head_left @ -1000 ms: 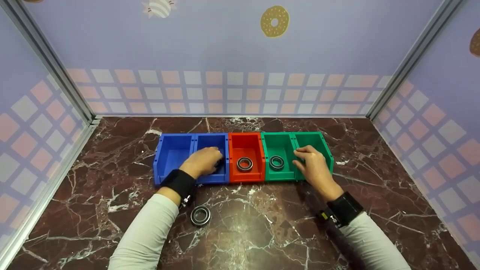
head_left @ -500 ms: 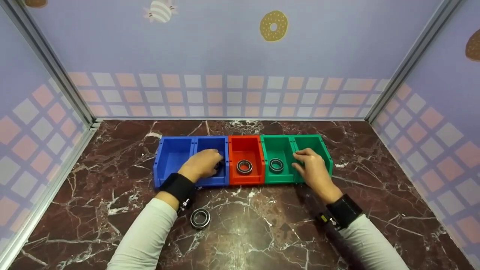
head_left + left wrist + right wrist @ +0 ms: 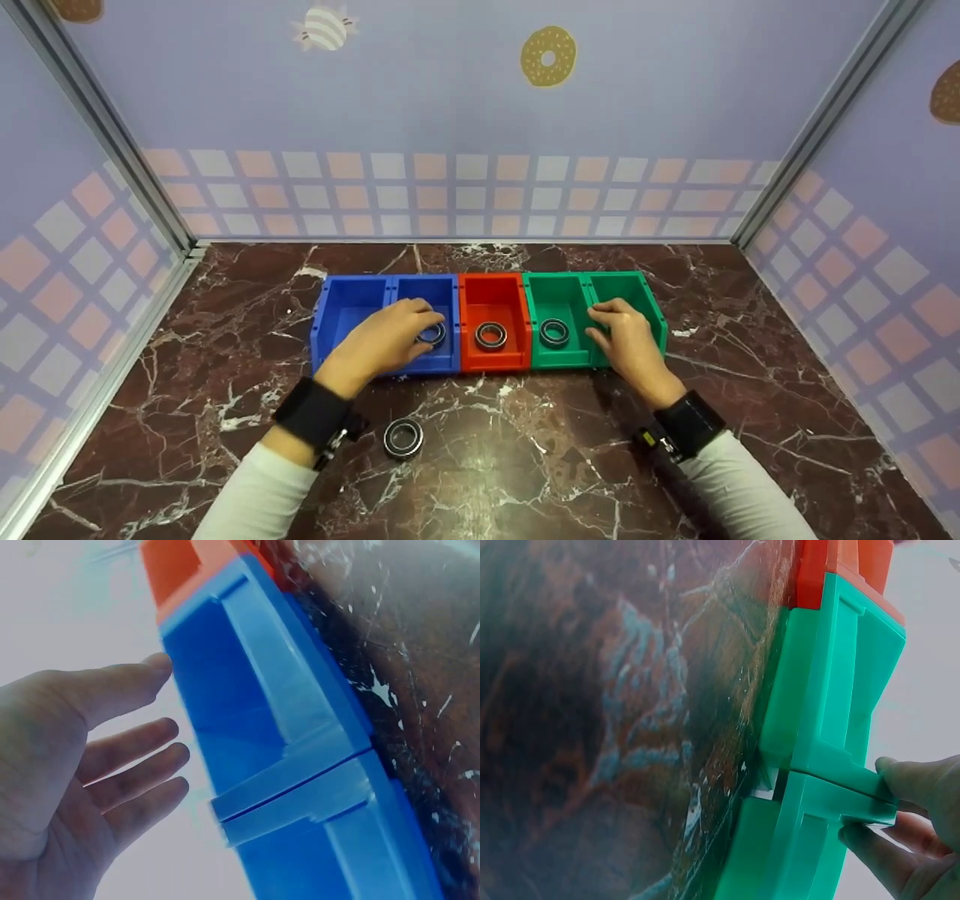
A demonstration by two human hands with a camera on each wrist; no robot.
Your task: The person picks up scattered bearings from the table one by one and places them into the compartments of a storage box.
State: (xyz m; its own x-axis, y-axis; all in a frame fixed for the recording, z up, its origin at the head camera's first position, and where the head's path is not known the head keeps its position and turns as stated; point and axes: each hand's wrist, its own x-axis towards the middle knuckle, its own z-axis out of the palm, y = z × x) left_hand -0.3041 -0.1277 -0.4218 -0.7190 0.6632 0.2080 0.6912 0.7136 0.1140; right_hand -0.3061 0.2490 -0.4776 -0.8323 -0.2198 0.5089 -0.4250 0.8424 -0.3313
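Observation:
My left hand [image 3: 386, 337] hovers over the blue bins with its fingers apart and nothing between them, as the left wrist view also shows. Just beyond its fingertips, a ball bearing [image 3: 440, 336] lies in the second blue bin [image 3: 426, 291], partly covered by the hand. My right hand [image 3: 628, 337] pinches the wall between the two green bins [image 3: 840, 799], thumb on one side and fingers on the other. One bearing [image 3: 491, 348] lies in the red bin [image 3: 491, 289], another bearing [image 3: 554, 344] in the inner green bin [image 3: 553, 291].
A larger bearing [image 3: 403, 454] lies on the dark marbled table [image 3: 525, 465], in front of the bins. The leftmost blue bin [image 3: 352, 296] and the outer green bin [image 3: 621, 289] end the joined row. Patterned walls [image 3: 450, 112] enclose the table at the back and sides.
My left hand has let go of the bearing in the second blue bin and drawn back toward the left and nearer my body. My right hand stays at the green bins.

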